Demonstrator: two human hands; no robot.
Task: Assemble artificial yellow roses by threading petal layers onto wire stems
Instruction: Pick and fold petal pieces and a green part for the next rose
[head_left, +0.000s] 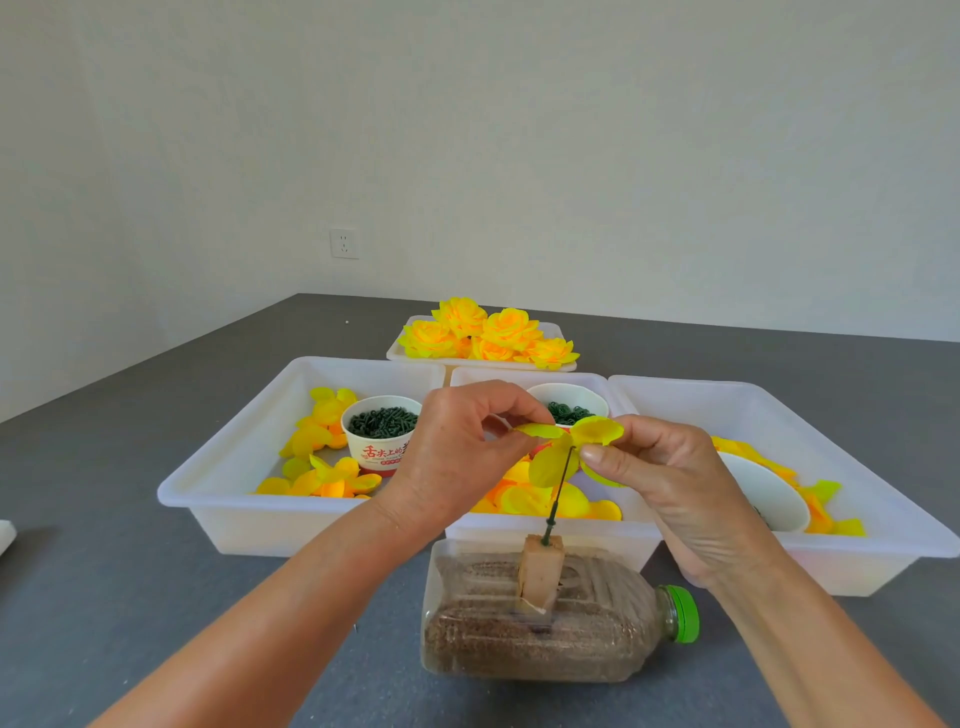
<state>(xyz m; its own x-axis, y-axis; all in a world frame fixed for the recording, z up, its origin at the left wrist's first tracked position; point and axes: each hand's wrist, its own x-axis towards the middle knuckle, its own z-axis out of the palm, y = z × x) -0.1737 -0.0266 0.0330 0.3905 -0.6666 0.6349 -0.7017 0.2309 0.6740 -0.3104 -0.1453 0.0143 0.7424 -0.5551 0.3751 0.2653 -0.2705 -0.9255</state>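
A dark green wire stem (560, 493) stands upright in a tan block (540, 574) fixed on a sand-filled bottle (545, 629) lying on its side. At the stem's top sits a yellow petal layer (556, 460). My left hand (462, 457) pinches the layer's left petal between thumb and fingers. My right hand (670, 483) pinches the right petal. Finished yellow roses (488, 338) lie in a far tray.
Three white trays stand behind the bottle: the left tray (228, 499) holds loose petals and a cup of green parts (382, 436); the middle tray (550, 532) holds petals and a second cup (569, 408); the right tray (841, 566) holds petals and a white bowl (763, 499). Grey tabletop lies around.
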